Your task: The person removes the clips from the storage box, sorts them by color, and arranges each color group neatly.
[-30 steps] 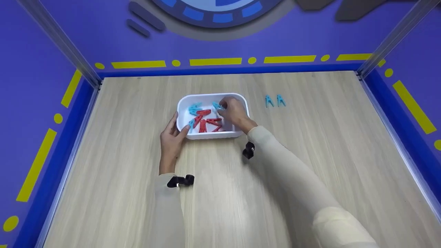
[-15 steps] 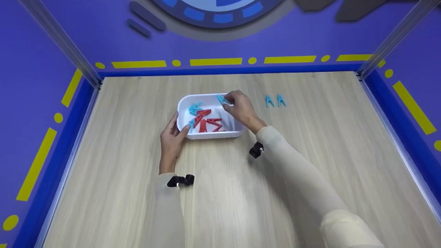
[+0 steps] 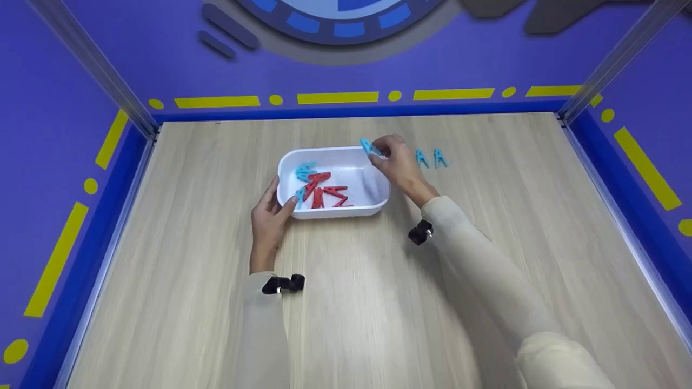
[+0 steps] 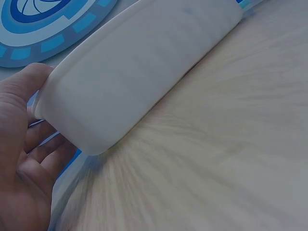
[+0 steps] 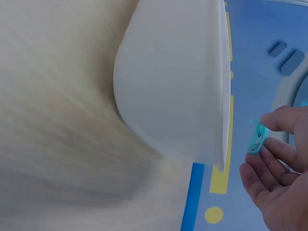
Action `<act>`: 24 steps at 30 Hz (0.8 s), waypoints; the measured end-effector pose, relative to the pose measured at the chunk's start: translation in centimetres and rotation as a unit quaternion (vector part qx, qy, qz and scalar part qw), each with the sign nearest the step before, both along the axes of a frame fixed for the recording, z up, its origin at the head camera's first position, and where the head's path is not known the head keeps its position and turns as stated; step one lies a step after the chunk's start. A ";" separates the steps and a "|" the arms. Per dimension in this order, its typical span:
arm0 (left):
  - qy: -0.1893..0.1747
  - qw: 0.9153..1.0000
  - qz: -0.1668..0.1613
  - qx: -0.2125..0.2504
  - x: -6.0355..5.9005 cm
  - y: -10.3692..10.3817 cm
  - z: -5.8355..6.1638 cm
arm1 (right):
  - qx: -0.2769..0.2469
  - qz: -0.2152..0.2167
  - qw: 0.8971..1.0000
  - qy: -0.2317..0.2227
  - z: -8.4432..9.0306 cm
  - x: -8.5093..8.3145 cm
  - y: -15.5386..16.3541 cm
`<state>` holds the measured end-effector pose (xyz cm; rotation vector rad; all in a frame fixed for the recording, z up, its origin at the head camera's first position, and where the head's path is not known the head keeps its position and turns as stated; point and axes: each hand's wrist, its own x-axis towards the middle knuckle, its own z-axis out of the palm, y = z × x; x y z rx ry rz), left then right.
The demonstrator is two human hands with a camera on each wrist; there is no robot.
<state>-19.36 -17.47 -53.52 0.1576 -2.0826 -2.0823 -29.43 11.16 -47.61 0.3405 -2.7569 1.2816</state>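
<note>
A white plastic tub [image 3: 335, 212] stands on the table. My left hand [image 3: 268, 220] holds its left end, thumb over the rim and fingers along the outer wall; the left wrist view shows the thumb [image 4: 30, 79] at the rim. My right hand [image 3: 401, 162] pinches a light blue clothespin [image 3: 368, 146] over the tub's back right corner. In the right wrist view that clothespin [image 5: 258, 137] sits between thumb and fingers, higher than the rim. Inside the tub lie several red clothespins [image 3: 318, 198] and a few light blue ones [image 3: 305, 170], bunched toward the left.
Two light blue clothespins, one at the left [image 3: 421, 159] and one at the right [image 3: 440, 158], lie side by side on the table [image 3: 503, 216], right of the tub. Purple walls [image 3: 346, 70] with yellow marks enclose the back and sides.
My right hand has lifted the light blue clothespin out of the tub and carried it right and back to the corner. The left hand and tub have stayed put.
</note>
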 end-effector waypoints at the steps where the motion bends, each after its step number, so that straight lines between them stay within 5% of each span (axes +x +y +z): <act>1: 0.000 1.000 0.000 0.000 0.0 0.0 0.0 | -0.002 -0.003 1.000 -0.001 0.0 0.0 0.4; 11: 0.007 1.000 0.005 -0.007 -1.4 -0.6 -3.1 | -0.008 -0.038 0.999 0.017 0.0 -0.8 3.7; 24: 0.019 1.000 0.006 -0.001 -1.4 -0.8 -3.3 | -0.015 -0.069 0.997 0.026 -1.3 -1.5 8.3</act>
